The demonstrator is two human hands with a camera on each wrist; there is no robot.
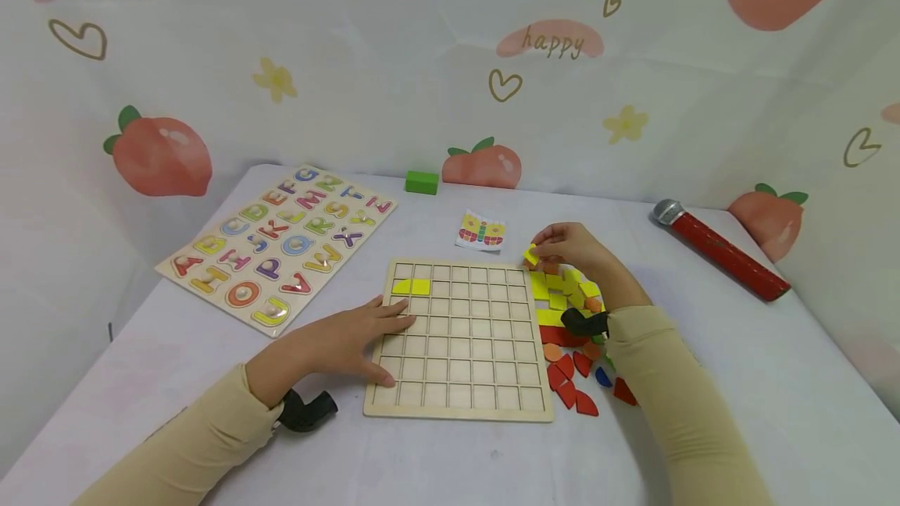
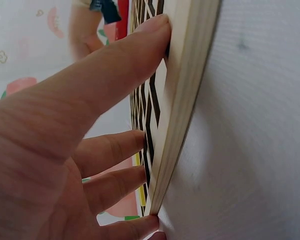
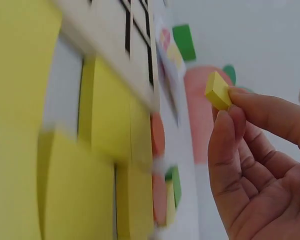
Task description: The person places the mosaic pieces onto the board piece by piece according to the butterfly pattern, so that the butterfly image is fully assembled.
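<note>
From the lower left, the tan-sleeved left arm (image 1: 190, 432) slants inward; the left grip (image 1: 344, 340) lies palm down, fingers spread, thumb apart; from the lower right, the tan-sleeved right arm (image 1: 678, 397) reaches forward; the right grip (image 1: 575, 250) is raised, thumb and fingertips pinching, remaining fingers curled.

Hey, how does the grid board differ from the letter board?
The grid board is mostly bare, with two yellow pieces; the letter board is filled with colorful letters. The grid board sits nearly straight in the head view, while the letter board slants. Both are pale, flat boards.
</note>
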